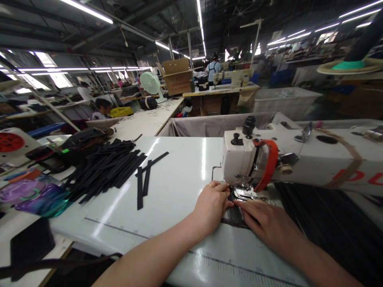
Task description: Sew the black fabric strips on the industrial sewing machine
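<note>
item 1: your left hand (213, 206); lies flat on the white machine table (179, 175), fingers together & bent down onto a dark fabric piece (231, 215); pressing it, not gripping round it; ring on one finger; fingertips just beside the presser foot (243, 194).
item 2: your right hand (265, 223); laid palm-down on the same dark fabric piece, fingers stretched fwd & nearly straight, tips touching the fabric right at the presser foot; nothing closed in the hand; whether the thumb pinches an edge, can't tell.
item 3: dark fabric piece; flat on the table under both hands, front end beneath the foot of the sewing machine (299, 157); most of it hidden by your hands.
item 4: sewing machine; white head w/ an orange strap (271, 161) round its face end, black knobs on top; arm runs off to your right.
item 5: pile of black strips (104, 169); heaped on the table well to your left; three loose strips (146, 177) lie apart btwn the pile & your left hand.
item 6: shiny purple packets (32, 195) at the far-left table edge.
item 7: grey cloth bin (215, 123) behind the table; fan (151, 84) & cardboard box (178, 75) further back; other people at benches in the distance.
</note>
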### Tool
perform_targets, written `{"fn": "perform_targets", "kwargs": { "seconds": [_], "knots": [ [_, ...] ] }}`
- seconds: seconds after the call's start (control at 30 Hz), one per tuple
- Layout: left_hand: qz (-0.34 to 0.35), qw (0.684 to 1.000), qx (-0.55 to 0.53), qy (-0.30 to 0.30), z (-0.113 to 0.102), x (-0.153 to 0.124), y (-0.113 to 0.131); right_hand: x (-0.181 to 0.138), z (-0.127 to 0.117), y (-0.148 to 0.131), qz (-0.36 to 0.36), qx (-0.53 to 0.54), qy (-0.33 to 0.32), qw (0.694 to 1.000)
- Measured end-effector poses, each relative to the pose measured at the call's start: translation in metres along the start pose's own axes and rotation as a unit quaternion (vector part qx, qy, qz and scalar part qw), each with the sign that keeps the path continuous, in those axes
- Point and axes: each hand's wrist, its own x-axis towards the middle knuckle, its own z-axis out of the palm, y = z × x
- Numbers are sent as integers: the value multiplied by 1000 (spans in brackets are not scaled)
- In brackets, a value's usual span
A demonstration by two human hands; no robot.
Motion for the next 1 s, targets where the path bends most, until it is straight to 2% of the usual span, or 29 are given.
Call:
{"fn": "perform_targets", "kwargs": {
  "seconds": [0.47,0.83,0.9,1.0],
  "knots": [
    [12,1000,27,8,4,1,-4,-1,2,1,16,13,-12,1000],
    [13,1000,-1,21,6,-3,-4,0,0,0,7,10,-2,1000],
    [-7,998,-48,46,4,-2,-8,0,1,0,3,6,-1,1000],
    [-38,985,-124,117,3,5,-19,-1,3,-1,1,-15,-1,1000]
  ]
}}
